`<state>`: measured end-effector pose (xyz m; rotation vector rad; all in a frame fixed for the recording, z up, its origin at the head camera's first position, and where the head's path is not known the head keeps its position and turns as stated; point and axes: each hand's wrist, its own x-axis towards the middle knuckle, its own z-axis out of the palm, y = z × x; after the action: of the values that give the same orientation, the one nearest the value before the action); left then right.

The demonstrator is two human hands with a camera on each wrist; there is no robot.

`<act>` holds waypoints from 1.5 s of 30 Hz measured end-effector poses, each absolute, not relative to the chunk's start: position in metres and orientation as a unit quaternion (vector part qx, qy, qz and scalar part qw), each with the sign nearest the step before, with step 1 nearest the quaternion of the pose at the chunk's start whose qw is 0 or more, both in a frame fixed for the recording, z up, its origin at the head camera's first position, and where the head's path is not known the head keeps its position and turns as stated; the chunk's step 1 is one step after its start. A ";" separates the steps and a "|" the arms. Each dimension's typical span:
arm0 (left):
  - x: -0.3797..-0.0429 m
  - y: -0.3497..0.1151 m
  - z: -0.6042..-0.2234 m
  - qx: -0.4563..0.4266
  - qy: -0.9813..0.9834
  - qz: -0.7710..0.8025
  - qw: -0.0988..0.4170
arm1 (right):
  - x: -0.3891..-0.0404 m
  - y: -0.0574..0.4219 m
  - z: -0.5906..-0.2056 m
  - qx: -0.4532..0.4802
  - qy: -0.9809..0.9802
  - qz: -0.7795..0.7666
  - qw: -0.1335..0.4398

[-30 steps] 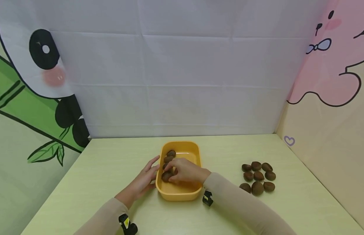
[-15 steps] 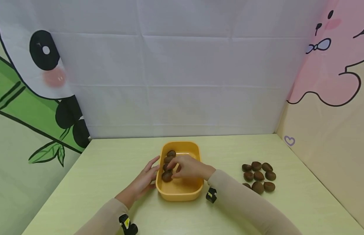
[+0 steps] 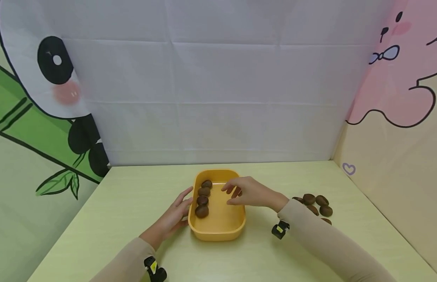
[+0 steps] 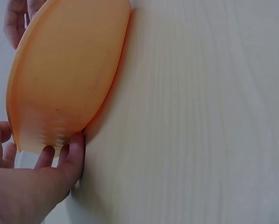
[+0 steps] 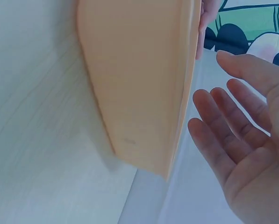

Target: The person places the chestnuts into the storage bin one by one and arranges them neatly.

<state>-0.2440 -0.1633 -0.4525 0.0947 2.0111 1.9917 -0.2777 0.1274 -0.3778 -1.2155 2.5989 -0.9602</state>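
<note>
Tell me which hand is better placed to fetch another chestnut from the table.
Probably the right hand: it's empty and nearer the loose chestnuts, while the left hand touches the yellow box.

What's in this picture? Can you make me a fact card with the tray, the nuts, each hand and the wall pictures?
Tray: yellow tray, on the table
Nuts inside: four brown nuts in a row along the left side
Left hand: touching the tray's left side
Right hand: above the tray's right side, holding nothing
Loose nuts: on the table at right, partly hidden by the right sleeve
Wall pictures: black-and-white face left, pink creature right
</note>
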 end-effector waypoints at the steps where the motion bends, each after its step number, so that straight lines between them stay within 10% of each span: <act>1: -0.244 -0.163 -0.453 0.032 0.701 0.696 0.155 | -0.277 0.133 -0.377 -0.399 0.859 -0.316 0.057; 45: -0.243 -0.163 -0.453 0.029 0.703 0.694 0.155 | -0.211 0.302 -0.428 -0.345 0.911 -0.223 0.031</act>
<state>-0.2432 -0.1632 -0.4526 0.0823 2.0128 1.9874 -0.2115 0.3024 -0.4283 -1.0620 2.8078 -0.6868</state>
